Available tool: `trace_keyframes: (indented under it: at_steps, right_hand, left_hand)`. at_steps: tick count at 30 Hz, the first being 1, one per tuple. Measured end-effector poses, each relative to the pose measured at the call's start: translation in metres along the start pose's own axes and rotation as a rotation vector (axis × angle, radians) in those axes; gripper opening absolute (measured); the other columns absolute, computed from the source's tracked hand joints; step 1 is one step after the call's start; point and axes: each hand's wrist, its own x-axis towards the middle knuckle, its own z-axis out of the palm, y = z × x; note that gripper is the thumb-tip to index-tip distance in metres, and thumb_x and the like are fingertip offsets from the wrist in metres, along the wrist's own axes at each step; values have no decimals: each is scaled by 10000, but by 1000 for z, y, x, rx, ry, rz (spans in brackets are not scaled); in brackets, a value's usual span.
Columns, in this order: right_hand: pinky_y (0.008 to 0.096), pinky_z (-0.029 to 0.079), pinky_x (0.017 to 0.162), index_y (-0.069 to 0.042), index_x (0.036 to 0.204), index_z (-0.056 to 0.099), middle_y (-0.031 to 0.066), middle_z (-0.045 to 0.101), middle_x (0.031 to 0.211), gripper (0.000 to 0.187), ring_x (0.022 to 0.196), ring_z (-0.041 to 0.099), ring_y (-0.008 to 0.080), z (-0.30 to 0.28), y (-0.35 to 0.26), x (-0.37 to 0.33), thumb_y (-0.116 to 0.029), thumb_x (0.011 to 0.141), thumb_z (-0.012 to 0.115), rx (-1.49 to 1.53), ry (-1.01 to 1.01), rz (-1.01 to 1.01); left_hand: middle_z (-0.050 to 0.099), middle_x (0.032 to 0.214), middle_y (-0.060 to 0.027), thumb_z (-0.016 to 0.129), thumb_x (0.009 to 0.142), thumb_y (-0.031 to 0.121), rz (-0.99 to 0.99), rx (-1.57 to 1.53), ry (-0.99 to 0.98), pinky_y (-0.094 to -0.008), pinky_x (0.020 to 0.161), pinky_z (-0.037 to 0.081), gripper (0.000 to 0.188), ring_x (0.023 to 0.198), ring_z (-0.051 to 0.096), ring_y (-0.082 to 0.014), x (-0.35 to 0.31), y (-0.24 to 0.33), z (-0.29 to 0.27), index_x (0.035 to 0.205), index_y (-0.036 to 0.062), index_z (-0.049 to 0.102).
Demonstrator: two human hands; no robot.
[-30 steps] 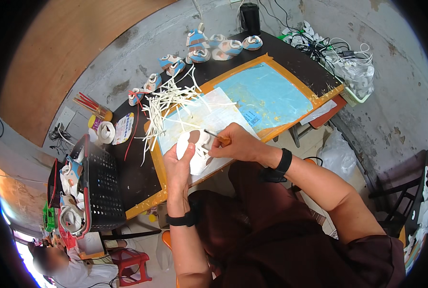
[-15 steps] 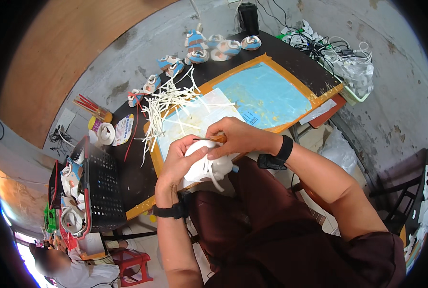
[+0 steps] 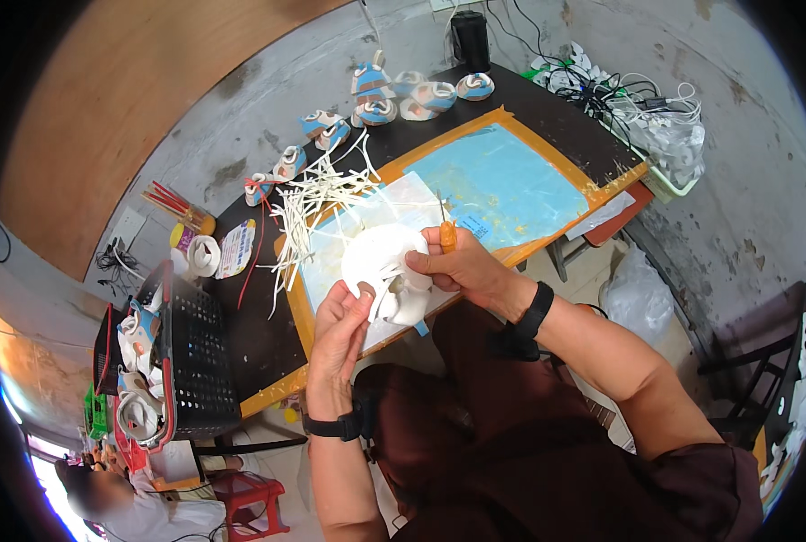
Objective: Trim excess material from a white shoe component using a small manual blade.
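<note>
A white, rounded shoe upper (image 3: pixel 387 262) with loose lace ends is held over the near edge of the table. My left hand (image 3: pixel 342 318) pinches its lower left edge between thumb and fingers. On the other side, my right hand (image 3: pixel 464 267) presses its thumb against the upper. Tucked in that same hand is an awl-like tool with an orange-brown handle (image 3: pixel 448 237); its thin metal tip points up and away from the upper. A small blue part shows below the upper. Parts of both hands' fingers are hidden behind it.
White laces (image 3: pixel 326 194) lie heaped left of the blue taped mat (image 3: pixel 511 181). Several blue-and-white shoe uppers (image 3: pixel 430 98) line the table's back. A black basket (image 3: pixel 200 352) holds more at left. Behind it, a person sits near a red stool (image 3: pixel 251 501).
My right hand has drawn the tool away from the upper, its tip now pointing up. The upper has turned and risen slightly, and my left hand has shifted down to its lower edge.
</note>
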Motion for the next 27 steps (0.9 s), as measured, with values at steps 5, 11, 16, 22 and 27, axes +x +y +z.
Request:
trace_keyframes:
  at_steps: [5,11,16,22,27]
  right_hand:
    - [188,233,403,-66,861,598,-54,502,639,224,470,357,21,5,7,-3,-232,823,743,78,48,-7]
    - [191,241,402,-66,862,601,-42,518,650,210,465,370,29,15,14,-8,-216,821,742,78,132,-11]
    - [201,258,400,-60,842,609,-32,529,642,198,464,394,34,19,18,-10,-206,818,740,71,169,24]
    - [203,278,405,-53,826,609,-26,534,630,204,462,420,38,17,19,-10,-214,818,734,16,204,16]
    - [228,415,560,-16,1035,628,26,574,835,255,627,513,101,13,26,-2,-121,817,708,-661,417,-522]
  left_hand:
    - [628,1057,-89,661,872,115,30,12,104,-308,870,497,338,939,631,-175,-6,-4,13,1158,1,522]
    - [640,1100,-138,704,818,52,37,180,128,-290,873,494,422,979,623,-166,-15,3,24,1191,-42,533]
    - [659,1062,-132,710,787,19,41,-21,144,-281,862,492,393,957,632,-167,-12,3,22,1151,-53,580]
    - [661,1045,-122,693,793,14,-26,36,103,-282,854,490,347,921,637,-166,-8,6,12,1118,-65,601]
    - [670,1007,-103,668,808,21,-41,51,77,-280,855,478,275,915,631,-153,-2,3,2,1068,-57,625]
